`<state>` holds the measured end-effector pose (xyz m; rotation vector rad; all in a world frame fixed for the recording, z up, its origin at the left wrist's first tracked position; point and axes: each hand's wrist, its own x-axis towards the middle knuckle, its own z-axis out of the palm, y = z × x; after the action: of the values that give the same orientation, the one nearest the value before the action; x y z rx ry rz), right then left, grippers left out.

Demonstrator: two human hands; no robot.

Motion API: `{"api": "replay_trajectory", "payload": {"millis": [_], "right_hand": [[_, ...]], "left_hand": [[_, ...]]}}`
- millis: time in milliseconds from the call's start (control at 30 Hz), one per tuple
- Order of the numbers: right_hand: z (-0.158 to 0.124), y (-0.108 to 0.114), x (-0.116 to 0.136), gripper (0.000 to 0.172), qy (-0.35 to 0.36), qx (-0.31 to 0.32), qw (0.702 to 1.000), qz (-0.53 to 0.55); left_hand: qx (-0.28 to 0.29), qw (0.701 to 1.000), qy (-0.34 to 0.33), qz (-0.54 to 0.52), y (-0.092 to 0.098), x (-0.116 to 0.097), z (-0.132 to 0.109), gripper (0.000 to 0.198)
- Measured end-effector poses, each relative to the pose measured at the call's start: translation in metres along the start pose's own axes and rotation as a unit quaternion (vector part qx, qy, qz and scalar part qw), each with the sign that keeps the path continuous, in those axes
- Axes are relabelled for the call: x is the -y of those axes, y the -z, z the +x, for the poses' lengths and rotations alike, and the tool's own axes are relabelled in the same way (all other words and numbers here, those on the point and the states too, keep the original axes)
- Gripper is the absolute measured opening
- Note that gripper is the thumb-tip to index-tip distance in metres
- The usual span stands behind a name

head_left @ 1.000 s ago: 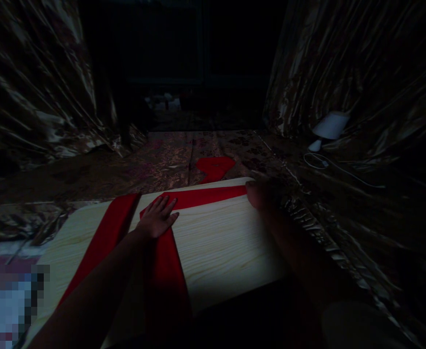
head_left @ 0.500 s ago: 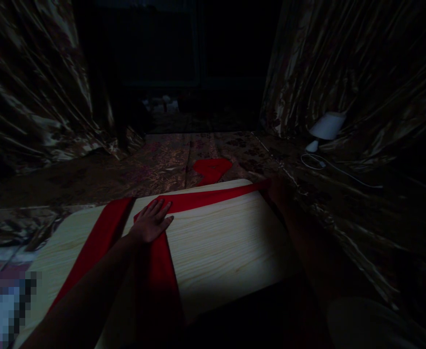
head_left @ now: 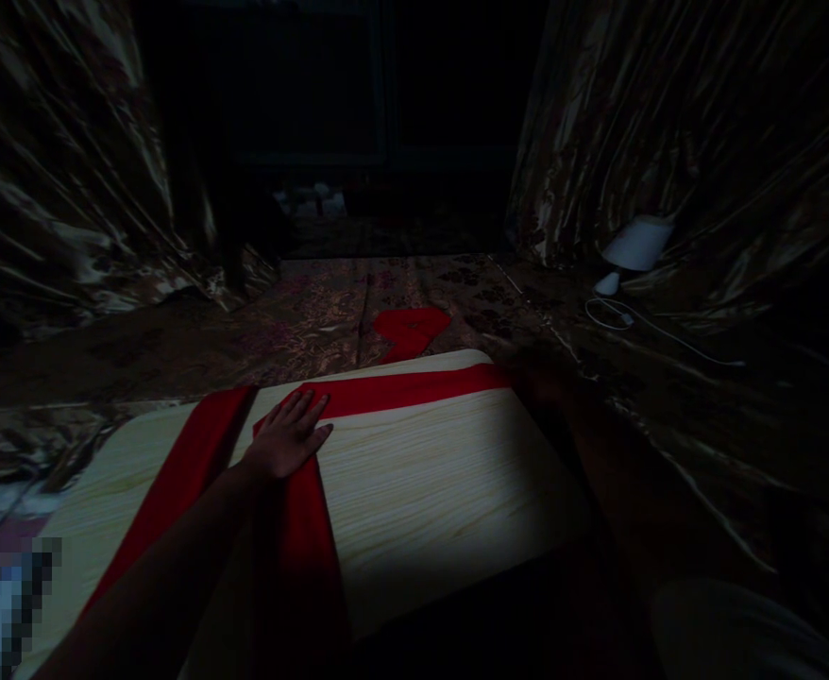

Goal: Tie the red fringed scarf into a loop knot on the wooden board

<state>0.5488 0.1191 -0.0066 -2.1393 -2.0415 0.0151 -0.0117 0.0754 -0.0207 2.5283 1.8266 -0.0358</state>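
A long red cloth strip (head_left: 414,393) lies folded on a pale wood-grain board (head_left: 449,472), probably a small tabletop. My left hand (head_left: 293,436) rests flat on the strip's folded corner, fingers spread. From under that palm, one length runs toward me and another runs right to the board's far right corner. My right hand (head_left: 536,380) is a dark, smeared shape just beyond that corner, beside the strip's right end. Its fingers cannot be made out. Another red length crosses the board on the left, and a looped red end (head_left: 414,326) lies beyond the far edge.
A small white lamp (head_left: 637,244) with its white cord (head_left: 676,345) sits on patterned fabric (head_left: 322,302) at the right. Patterned curtains (head_left: 67,170) hang on both sides of a dark window. The room is very dim.
The strip's right end has dropped from a raised, narrow pull to lying wider and flatter over the board's edge. My right hand has moved slightly and blurred; my left hand stays pressed down.
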Motion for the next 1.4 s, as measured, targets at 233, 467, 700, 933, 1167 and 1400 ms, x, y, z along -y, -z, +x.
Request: {"api": "replay_trajectory", "payload": {"millis": [233,467,700,933,1167,1400], "right_hand": [[-0.020,-0.014,0.077,0.032,0.167,-0.055,0.980,0.091],[-0.032,0.006,0.135,0.030,0.322,-0.002,0.942,-0.090],[-0.022,0.011,0.155,0.029,0.141,0.000,0.986,-0.084],[-0.031,-0.001,0.207,0.035,0.141,-0.046,0.984,-0.096],[-0.035,-0.010,0.263,0.032,0.296,-0.069,0.948,-0.096],[-0.014,0.002,0.168,0.036,0.161,-0.082,0.974,-0.140]], "left_hand": [[-0.006,1.000,-0.001,-0.001,-0.003,0.002,0.001,0.073],[0.002,1.000,0.010,-0.001,0.005,-0.004,-0.002,0.073],[0.004,1.000,0.011,-0.008,0.006,-0.006,-0.002,0.073],[0.001,1.000,0.012,-0.006,0.003,-0.004,-0.001,0.073],[0.015,1.000,0.015,-0.008,0.007,-0.006,-0.001,0.074],[0.005,1.000,0.009,-0.016,0.003,-0.003,-0.001,0.074]]}}
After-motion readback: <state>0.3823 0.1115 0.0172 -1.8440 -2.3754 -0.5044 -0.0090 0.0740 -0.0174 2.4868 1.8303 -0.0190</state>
